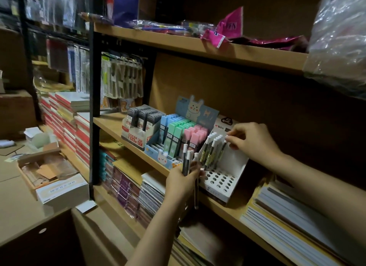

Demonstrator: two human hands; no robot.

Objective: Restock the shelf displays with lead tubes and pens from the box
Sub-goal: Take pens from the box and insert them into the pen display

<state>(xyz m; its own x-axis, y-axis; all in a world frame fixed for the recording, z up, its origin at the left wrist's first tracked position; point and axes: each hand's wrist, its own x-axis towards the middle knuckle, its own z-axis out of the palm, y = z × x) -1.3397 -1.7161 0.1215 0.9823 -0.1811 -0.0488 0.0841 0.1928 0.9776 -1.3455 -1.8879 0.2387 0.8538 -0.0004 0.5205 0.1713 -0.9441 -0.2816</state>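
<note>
On the middle shelf (111,125) stands a white pen display (221,180) with round holes; several white-capped pens (211,148) stand in its back rows. My right hand (251,138) pinches the white cap of one pen (222,150) standing in the display. My left hand (183,179) grips a small bunch of white-capped pens (186,159) just in front of the display's left edge. Left of it sit a pastel lead-tube display (178,135) with a bunny card and a grey lead-tube display (140,123).
An open cardboard box (47,170) with a white box beside it lies on the counter at left. Notebooks are stacked on the lower shelf (297,226) and at left (67,123). The upper shelf (198,47) holds pink packaging and a plastic bag.
</note>
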